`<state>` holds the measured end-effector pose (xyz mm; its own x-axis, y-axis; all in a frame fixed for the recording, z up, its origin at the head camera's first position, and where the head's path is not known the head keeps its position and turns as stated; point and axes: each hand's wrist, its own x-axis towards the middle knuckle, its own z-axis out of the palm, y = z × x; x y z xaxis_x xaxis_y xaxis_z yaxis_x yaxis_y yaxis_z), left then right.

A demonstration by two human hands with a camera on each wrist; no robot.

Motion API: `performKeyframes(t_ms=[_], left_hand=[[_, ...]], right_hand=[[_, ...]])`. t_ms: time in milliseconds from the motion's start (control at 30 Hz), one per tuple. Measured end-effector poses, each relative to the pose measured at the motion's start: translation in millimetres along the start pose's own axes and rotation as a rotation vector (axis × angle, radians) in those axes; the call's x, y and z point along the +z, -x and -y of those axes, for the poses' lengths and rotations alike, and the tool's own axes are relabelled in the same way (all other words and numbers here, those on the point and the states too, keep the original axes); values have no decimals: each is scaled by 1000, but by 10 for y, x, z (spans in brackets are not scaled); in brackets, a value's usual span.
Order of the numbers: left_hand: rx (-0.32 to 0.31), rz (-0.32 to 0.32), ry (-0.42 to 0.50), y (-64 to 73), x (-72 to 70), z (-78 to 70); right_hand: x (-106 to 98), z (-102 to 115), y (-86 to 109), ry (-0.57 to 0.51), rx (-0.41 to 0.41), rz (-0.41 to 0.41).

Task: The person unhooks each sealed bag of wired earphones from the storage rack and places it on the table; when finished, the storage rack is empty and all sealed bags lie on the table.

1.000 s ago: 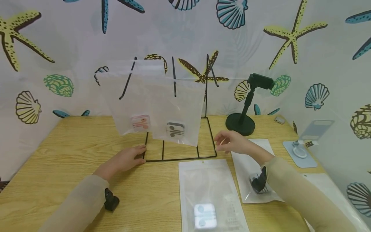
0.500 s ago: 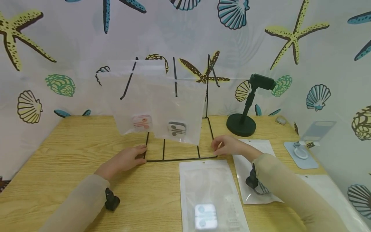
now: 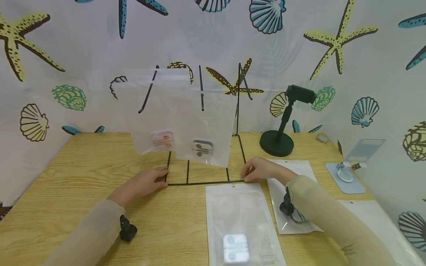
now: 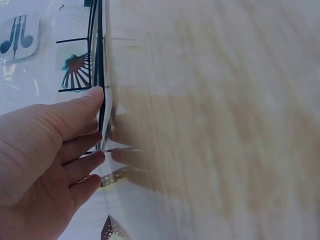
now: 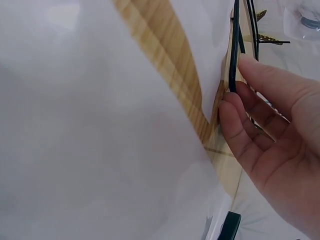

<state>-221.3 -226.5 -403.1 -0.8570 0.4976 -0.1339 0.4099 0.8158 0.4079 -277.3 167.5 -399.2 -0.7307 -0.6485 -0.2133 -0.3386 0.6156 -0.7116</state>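
A black wire display rack (image 3: pixel 206 182) stands on the wooden table, with clear bags hung from its prongs. One hanging bag holds pink earphones (image 3: pixel 163 139); the other holds dark-looking earphones (image 3: pixel 202 147) in a case. At the base's front left corner, my left hand (image 3: pixel 143 183) holds the wire, thumb and fingertips against it. My right hand (image 3: pixel 263 170) grips the front right corner, its fingers curled about the black wire (image 5: pixel 233 50). Just in front of the rack lies a bag (image 3: pixel 239 207) with a white earphone case (image 3: pixel 235 247) inside.
Another bag (image 3: pixel 283 218) lies partly under my right forearm, and a further one (image 3: pixel 362 208) is at the right edge. Behind them stand a black stand (image 3: pixel 277 143) and a pale folding phone stand (image 3: pixel 345 177). A patterned sheet (image 3: pixel 100 48) hangs behind the table.
My right hand has moved left and slightly down onto the rack's front right corner. My left hand has stayed at the left corner, and the rack shows hardly any shift.
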Motion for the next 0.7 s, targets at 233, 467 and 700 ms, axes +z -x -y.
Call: performKeyframes(t_ms=[233, 467, 700], left_hand=[[24, -71, 43, 35, -104, -76], [38, -264, 91, 39, -297, -161], [131, -505, 89, -16, -374, -237]], right_hand=[[10, -7, -15, 19, 23, 3], [8, -16, -33, 30, 29, 7], [8, -30, -38, 30, 15, 10]])
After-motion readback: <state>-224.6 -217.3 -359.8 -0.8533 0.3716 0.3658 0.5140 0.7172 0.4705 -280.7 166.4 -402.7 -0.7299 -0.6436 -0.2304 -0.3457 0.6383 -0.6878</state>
